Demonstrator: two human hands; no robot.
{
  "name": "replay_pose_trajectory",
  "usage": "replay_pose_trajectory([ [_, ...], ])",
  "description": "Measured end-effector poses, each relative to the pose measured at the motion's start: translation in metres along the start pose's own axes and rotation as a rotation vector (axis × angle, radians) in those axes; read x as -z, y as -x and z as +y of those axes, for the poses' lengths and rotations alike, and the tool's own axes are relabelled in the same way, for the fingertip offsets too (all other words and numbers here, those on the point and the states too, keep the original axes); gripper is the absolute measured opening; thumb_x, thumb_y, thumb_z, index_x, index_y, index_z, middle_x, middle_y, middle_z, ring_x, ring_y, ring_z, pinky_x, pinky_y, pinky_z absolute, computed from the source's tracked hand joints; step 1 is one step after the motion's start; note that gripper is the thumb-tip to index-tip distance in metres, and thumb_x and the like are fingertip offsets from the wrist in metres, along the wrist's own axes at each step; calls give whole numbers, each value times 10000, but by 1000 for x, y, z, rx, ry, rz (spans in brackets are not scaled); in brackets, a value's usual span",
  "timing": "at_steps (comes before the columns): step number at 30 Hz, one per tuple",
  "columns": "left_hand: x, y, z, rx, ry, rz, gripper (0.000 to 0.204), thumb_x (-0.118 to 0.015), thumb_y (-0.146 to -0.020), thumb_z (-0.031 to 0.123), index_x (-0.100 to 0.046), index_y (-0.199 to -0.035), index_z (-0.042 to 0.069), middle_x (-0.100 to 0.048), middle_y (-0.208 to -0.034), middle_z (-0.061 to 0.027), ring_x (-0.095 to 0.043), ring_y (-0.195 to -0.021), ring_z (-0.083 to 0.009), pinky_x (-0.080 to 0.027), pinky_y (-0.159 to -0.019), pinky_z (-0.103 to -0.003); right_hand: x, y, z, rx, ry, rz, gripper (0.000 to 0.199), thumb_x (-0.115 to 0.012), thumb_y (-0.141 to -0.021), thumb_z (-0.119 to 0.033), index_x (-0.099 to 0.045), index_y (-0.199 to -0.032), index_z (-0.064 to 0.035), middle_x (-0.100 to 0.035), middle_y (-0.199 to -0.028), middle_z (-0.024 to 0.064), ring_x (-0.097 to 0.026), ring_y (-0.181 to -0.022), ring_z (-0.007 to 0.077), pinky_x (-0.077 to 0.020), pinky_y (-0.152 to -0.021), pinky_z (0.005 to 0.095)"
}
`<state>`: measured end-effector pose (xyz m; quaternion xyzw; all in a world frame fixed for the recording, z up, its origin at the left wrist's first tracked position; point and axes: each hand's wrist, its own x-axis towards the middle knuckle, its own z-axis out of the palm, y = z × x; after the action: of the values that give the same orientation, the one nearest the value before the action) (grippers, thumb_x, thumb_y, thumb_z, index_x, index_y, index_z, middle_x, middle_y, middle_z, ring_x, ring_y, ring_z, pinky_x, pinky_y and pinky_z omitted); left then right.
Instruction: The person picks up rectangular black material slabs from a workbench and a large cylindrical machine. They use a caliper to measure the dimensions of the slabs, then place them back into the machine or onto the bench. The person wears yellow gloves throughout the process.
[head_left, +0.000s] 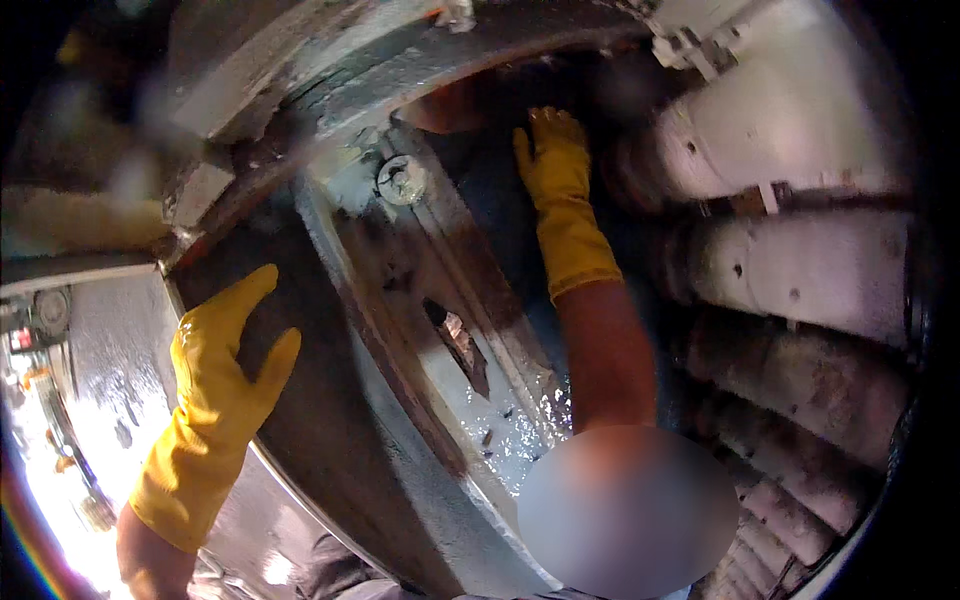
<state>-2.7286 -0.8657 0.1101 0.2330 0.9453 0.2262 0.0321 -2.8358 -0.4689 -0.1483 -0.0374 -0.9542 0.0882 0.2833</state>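
Note:
Both my hands wear long yellow rubber gloves. My left hand [225, 365] is raised beside the dark curved edge of an opening on the left. Its thumb stands apart from the stretched fingers, and nothing is in it. Farther forward, my right hand [557, 165] reaches into the shadowed recess at the top, fingers extended and thumb spread, by a dark surface. I cannot tell whether it touches that surface. Between the hands runs a wet metal channel [385, 325] with a round pale fitting [402, 181] at its far end. A dark, jagged scrap [460, 345] lies in the channel.
Rounded, dirty white cylindrical segments [800, 270] line the right side. A heavy grimy frame [390, 85] crosses overhead. Bright light comes through the left opening, past its metal rim [300, 500]. Small dark bits [488, 437] and water lie in the channel. A blurred oval hides the lower right.

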Motion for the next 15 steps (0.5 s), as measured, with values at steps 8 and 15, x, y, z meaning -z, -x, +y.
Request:
replay_pose_trajectory([
  [8,-7,5,-7,-16,51,37,529,-827,-797,63,-688,-1299,-30,-746,-1207,-205,-726,-1128,-351,-562,-969,-372,34,45,-13,-170,-69,32,473,-715,-960,-331,-686,-1308,-13,-667,-1363,215,-596,-1289,414,-443,-1132,501],
  [15,-4,8,-7,-6,85,68,516,-829,-804,56,-689,-1294,-24,-743,-1224,-203,-722,-1143,-342,-556,-999,-388,88,130,-30,-471,222,55,608,-701,-953,-418,-632,-1346,41,-599,-1422,255,-542,-1300,471,-404,-1151,541],
])
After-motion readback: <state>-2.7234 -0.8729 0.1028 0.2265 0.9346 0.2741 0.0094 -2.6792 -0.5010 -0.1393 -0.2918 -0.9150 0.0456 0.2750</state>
